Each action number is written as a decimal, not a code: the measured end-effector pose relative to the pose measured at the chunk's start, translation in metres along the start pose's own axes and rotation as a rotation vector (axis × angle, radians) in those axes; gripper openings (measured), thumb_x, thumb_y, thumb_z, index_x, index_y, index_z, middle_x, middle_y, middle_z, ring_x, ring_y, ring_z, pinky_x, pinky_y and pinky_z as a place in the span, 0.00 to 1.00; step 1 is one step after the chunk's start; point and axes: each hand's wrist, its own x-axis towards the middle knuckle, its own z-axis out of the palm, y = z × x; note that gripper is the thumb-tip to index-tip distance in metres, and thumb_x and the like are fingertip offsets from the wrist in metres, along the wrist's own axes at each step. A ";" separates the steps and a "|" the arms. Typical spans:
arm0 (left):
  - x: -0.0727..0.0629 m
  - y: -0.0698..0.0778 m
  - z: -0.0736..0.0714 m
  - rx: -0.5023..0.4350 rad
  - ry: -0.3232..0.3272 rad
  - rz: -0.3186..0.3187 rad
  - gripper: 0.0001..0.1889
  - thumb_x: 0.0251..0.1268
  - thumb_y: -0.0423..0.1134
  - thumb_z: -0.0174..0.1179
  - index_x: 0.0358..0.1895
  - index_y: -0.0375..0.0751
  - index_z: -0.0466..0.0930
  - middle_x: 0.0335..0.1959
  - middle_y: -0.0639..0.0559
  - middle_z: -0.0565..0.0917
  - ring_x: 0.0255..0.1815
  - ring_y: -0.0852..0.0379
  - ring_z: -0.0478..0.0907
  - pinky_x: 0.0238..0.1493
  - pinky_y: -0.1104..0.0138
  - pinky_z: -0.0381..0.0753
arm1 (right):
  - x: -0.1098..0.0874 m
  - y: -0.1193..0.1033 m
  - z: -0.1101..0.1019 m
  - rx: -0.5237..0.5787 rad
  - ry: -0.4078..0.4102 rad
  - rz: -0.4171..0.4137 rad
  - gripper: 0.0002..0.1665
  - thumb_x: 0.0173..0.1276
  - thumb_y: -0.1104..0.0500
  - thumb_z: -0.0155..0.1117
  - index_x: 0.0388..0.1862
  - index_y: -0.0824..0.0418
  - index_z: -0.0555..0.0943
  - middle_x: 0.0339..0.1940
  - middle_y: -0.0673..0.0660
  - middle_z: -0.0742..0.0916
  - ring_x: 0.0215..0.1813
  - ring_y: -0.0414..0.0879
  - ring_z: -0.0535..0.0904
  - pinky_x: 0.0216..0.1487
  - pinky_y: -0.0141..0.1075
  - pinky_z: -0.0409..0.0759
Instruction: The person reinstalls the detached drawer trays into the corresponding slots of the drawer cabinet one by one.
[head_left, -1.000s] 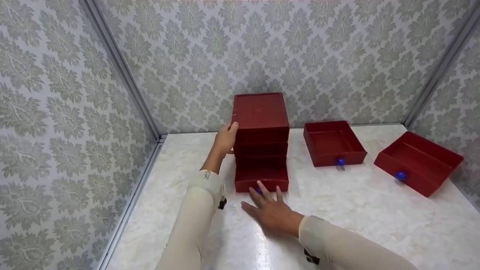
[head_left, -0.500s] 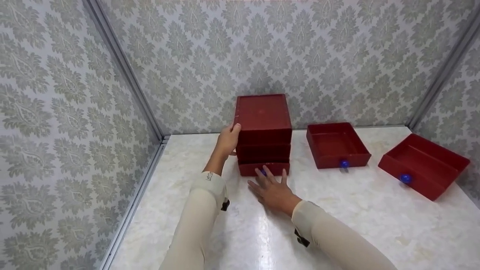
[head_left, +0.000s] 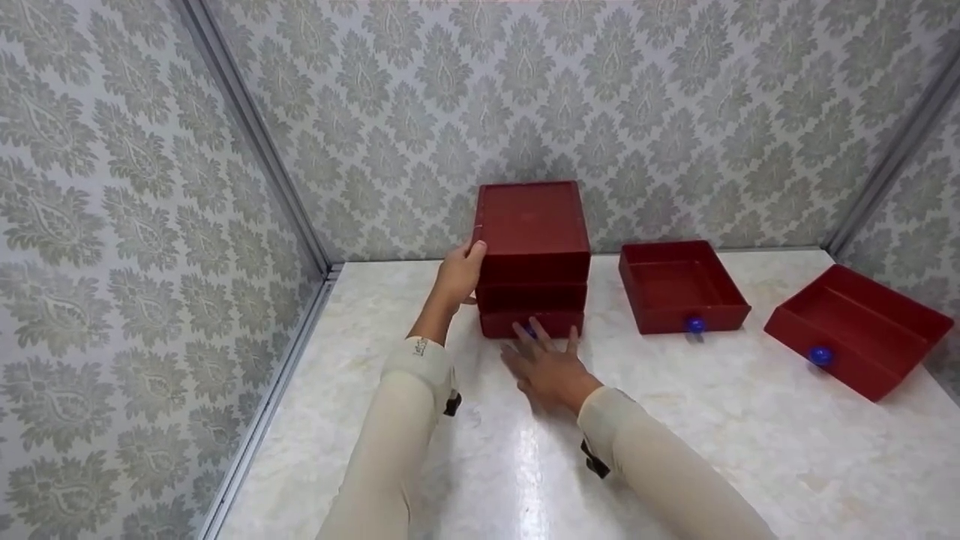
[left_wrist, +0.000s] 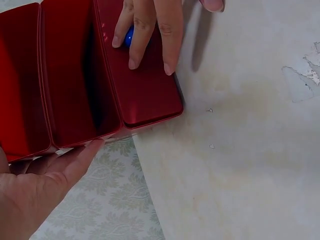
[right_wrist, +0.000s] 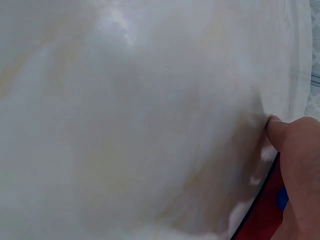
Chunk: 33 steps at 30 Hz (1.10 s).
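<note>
A red drawer cabinet (head_left: 532, 217) stands near the back wall, its upper two slots without drawers. My left hand (head_left: 457, 277) grips its left side, thumb at the top front corner and fingers along the side wall. The bottom drawer (head_left: 495, 325) sits in its slot, its front about level with the frame in the left wrist view. Spread, straight fingers of my right hand (head_left: 555, 375) touch that front around the blue knob (left_wrist: 129, 36). In the right wrist view only part of the right hand (right_wrist: 302, 155) shows, at the right edge.
To the cabinet's right lie two loose red drawers with blue knobs: a nearer drawer (head_left: 671, 289) and a tilted-looking drawer (head_left: 859, 330) by the right wall. All stand on a pale marbled table (head_left: 360, 450). Patterned walls (head_left: 375, 135) enclose its back and sides.
The bottom drawer has slid back into the cabinet, with my right hand moving forward against its front. My left hand keeps its hold on the side. The head view has shifted slightly.
</note>
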 end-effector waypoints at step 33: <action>0.002 0.000 0.003 0.029 0.010 0.004 0.33 0.79 0.62 0.40 0.82 0.59 0.56 0.77 0.43 0.67 0.70 0.41 0.72 0.44 0.41 0.87 | -0.065 0.146 -0.004 -0.416 0.481 -0.114 0.24 0.68 0.46 0.64 0.57 0.57 0.78 0.46 0.58 0.84 0.47 0.55 0.79 0.44 0.49 0.81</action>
